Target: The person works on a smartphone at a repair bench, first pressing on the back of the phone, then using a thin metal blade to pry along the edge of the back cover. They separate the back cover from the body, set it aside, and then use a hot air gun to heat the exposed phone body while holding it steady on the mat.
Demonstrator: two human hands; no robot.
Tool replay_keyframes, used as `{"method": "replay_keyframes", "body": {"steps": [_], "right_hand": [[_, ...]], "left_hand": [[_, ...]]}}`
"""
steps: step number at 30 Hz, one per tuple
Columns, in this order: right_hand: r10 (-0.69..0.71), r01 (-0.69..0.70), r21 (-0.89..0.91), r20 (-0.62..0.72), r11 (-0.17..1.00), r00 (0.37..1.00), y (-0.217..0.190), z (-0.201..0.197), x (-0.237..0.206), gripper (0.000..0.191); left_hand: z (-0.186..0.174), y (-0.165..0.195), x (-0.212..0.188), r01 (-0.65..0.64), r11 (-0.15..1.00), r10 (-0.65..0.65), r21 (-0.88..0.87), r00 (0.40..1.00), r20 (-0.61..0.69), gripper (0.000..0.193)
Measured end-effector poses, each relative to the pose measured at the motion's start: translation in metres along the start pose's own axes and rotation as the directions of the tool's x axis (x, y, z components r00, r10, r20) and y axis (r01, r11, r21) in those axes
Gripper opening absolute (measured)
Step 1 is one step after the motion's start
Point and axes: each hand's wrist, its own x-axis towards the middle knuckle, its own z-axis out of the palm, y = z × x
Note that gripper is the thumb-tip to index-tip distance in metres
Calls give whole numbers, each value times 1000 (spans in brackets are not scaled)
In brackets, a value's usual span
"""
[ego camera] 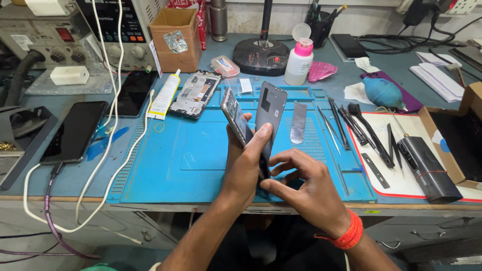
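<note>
My left hand (244, 163) holds an opened phone body (235, 116) upright above the blue work mat (191, 160), thumb across its edge. A dark grey back cover (271, 108) stands splayed away from the phone body, hinged at the bottom. My right hand (306, 185), with an orange band at the wrist, grips the lower end of that back cover with fingertips and thumb. Both hands meet near the mat's front middle.
A phone frame (195, 94) and glue tube (164, 94) lie at the mat's back left. Tweezers and picks (346, 128), an electric screwdriver (427, 168), a solvent bottle (298, 62), a blue air blower (384, 93), black phones (75, 131) and white cables (113, 115) surround it.
</note>
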Motion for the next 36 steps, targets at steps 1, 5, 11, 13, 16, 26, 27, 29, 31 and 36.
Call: {"method": "replay_keyframes", "body": {"steps": [1, 5, 11, 13, 16, 26, 27, 29, 31, 36], "right_hand": [[-3, 3, 6, -7, 1000, 1000, 2, 1, -1, 32], [-39, 39, 8, -36, 999, 999, 10, -7, -3, 20], [-96, 86, -112, -84, 990, 992, 13, -14, -2, 16], [-128, 116, -154, -66, 981, 990, 10, -12, -1, 15], [-264, 237, -275, -68, 932, 962, 6, -11, 1, 14], [-256, 235, -265, -49, 935, 965, 0, -12, 8, 13], [-254, 234, -251, -50, 939, 966, -1, -12, 9, 12], [-235, 219, -226, -47, 949, 971, -5, -12, 9, 12], [-206, 193, -204, -43, 960, 978, -7, -12, 11, 13], [36, -35, -37, 22, 999, 999, -2, -26, 26, 25]], "left_hand": [[1, -1, -1, -5, 1000, 5, 3, 1000, -11, 64], [2, -3, -3, -73, 997, 73, -6, 997, 29, 65], [-4, -3, -9, -245, 947, 202, 207, 957, 206, 85], [-6, -3, -11, -213, 942, 158, 260, 963, 218, 77], [-9, -3, -13, -176, 938, 109, 299, 967, 229, 68], [-13, -5, -15, -192, 897, 77, 398, 955, 285, 79], [-13, -5, -15, -222, 891, 95, 395, 944, 316, 91], [-13, -5, -14, -281, 879, 128, 386, 917, 377, 116], [-14, -4, -13, -201, 895, 69, 398, 945, 320, 113], [-18, -2, -10, -48, 959, -3, 279, 984, 180, 91]]}}
